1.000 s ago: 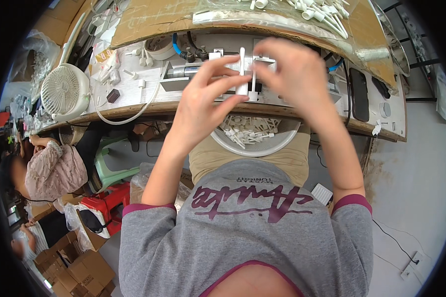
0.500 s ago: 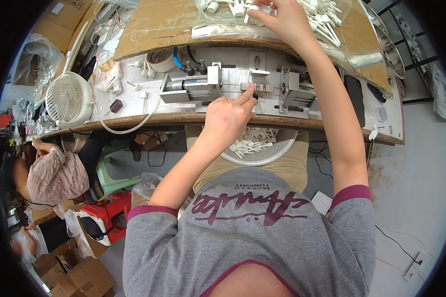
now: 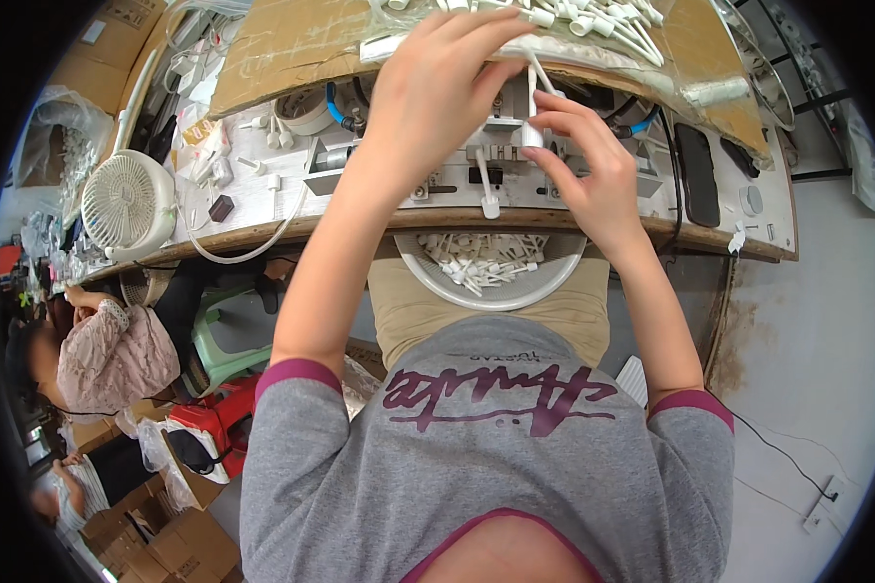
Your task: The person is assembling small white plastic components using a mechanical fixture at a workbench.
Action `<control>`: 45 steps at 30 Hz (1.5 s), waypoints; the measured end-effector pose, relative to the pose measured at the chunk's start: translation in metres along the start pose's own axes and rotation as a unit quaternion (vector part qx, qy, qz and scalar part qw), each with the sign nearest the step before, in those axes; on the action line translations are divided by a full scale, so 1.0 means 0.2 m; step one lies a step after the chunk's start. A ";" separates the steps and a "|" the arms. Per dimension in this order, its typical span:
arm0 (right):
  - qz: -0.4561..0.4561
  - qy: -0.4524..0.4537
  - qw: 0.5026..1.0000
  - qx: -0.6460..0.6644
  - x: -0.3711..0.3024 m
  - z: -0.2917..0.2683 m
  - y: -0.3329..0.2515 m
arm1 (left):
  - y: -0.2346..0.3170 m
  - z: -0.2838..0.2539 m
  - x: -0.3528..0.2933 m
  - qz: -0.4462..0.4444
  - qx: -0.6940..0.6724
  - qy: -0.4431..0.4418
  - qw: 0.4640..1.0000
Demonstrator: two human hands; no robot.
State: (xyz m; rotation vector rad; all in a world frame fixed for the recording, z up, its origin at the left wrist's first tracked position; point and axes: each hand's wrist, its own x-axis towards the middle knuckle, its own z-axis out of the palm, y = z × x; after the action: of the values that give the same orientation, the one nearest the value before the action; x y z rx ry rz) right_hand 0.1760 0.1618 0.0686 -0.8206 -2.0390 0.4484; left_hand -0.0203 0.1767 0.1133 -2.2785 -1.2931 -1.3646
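Observation:
My left hand (image 3: pixel 442 92) is raised above the metal clamping fixture (image 3: pixel 496 153), fingers stretched toward the pile and thumb apart. I see nothing held in it, though its palm side is partly hidden. Between thumb and fingertips, my right hand (image 3: pixel 591 155) pinches a white plastic stick with a thicker capped end (image 3: pixel 532 134), just right of the fixture's middle. A second thin white stem shows beside its upper part. Another white capped stick (image 3: pixel 489 189) is at the fixture's front, cap toward me, over the bench edge; whether it rests or falls I cannot tell.
White sticks are heaped (image 3: pixel 612 29) on cardboard (image 3: pixel 292 58) at the back. Below the bench edge, a basin (image 3: pixel 544 291) of similar pieces sits at my lap. A white fan (image 3: pixel 129 202) stands left, a dark phone (image 3: pixel 696 175) right. Other people sit at far left.
My right hand has come back from the pile with a white stick. My left hand has lifted off the fixture and moved up and away. A white stick now shows at the fixture's front.

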 end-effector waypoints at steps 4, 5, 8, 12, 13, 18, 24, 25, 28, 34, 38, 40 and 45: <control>-0.027 -0.006 0.999 -0.027 -0.03 0.02 -0.05 | -0.08 0.15 0.14 0.053 0.007 -0.140 0.989; -0.037 -0.011 0.999 -0.028 -0.05 0.02 -0.05 | -0.10 0.17 0.14 0.041 -0.015 -0.197 0.979; -0.080 -0.009 0.995 -0.055 -0.14 0.06 -0.02 | -0.11 0.16 0.14 0.013 -0.051 -0.152 0.987; -0.097 -0.046 0.984 -0.141 -0.27 0.16 -0.05 | -0.11 0.14 0.17 0.001 -0.047 -0.071 0.996; -0.087 -0.068 0.978 -0.175 -0.28 0.17 -0.05 | -0.10 0.14 0.18 0.013 -0.033 -0.058 0.998; -0.100 -0.125 0.946 -0.282 -0.20 0.23 -0.11 | -0.04 0.14 0.20 0.021 -0.032 -0.097 0.995; -0.118 -0.167 0.932 -0.298 -0.12 0.24 -0.15 | -0.06 0.15 0.23 -0.005 -0.022 -0.064 0.998; -0.112 -0.169 0.935 -0.290 -0.12 0.24 -0.15 | -0.05 0.14 0.24 -0.025 -0.039 -0.070 0.996; -0.096 -0.180 0.939 -0.279 -0.11 0.22 -0.15 | 0.05 0.10 0.23 -0.088 -0.104 -0.134 0.982; -0.067 -0.134 0.964 -0.218 -0.18 0.23 -0.08 | 0.17 0.11 0.02 -0.107 0.007 -0.191 0.976; -0.038 -0.207 0.973 -0.097 -0.16 0.13 -0.15 | 0.15 0.26 -0.12 -0.068 0.151 -0.211 0.963; -0.038 -0.279 0.958 -0.053 -0.17 0.09 -0.19 | 0.15 0.31 -0.11 -0.095 0.166 -0.263 0.946; -0.049 -0.354 0.934 -0.018 -0.17 0.02 -0.30 | 0.14 0.41 -0.07 -0.065 0.185 -0.265 0.944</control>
State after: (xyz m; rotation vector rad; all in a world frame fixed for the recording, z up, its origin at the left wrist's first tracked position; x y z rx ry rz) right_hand 0.1632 0.0958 0.0805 -0.6201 -2.7421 0.7267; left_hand 0.0493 0.1964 0.0639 -2.3905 -1.7048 -0.4654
